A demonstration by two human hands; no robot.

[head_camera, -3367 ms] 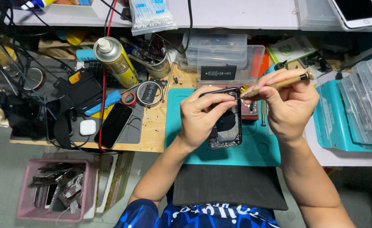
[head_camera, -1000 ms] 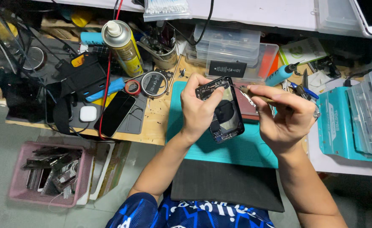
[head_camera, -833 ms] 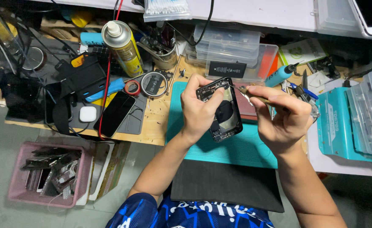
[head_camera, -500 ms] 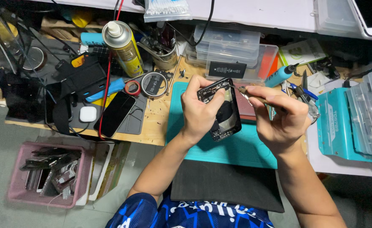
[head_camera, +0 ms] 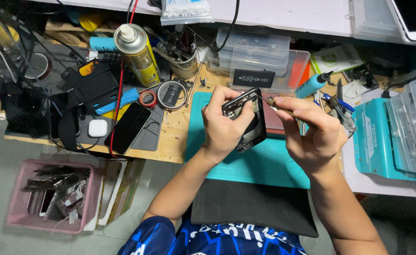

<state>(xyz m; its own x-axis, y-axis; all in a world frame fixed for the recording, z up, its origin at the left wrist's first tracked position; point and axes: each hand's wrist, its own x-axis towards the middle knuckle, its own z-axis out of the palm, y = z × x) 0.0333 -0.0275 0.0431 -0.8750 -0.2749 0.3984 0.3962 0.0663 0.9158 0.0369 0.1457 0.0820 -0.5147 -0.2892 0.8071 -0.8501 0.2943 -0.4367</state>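
My left hand (head_camera: 223,123) grips an opened black phone housing (head_camera: 251,123), holding it tilted above the teal work mat (head_camera: 257,163). My right hand (head_camera: 312,132) pinches a thin metal tool (head_camera: 273,105), likely tweezers, whose tip touches the housing's upper right edge. Both hands meet over the middle of the mat. My fingers hide much of the housing's inside.
A yellow spray can (head_camera: 137,52), a tape ring (head_camera: 147,98), a dark phone (head_camera: 127,127) and a white earbud case (head_camera: 97,128) lie left. Clear plastic boxes (head_camera: 255,59) stand behind. A blue screwdriver (head_camera: 312,85) and teal parts boxes (head_camera: 392,137) sit right. A pink basket (head_camera: 52,196) is on the floor.
Earlier my right hand held a thick wooden-handled tool; now it holds a thin metal one at the housing's edge. Over the last second the hands barely moved.
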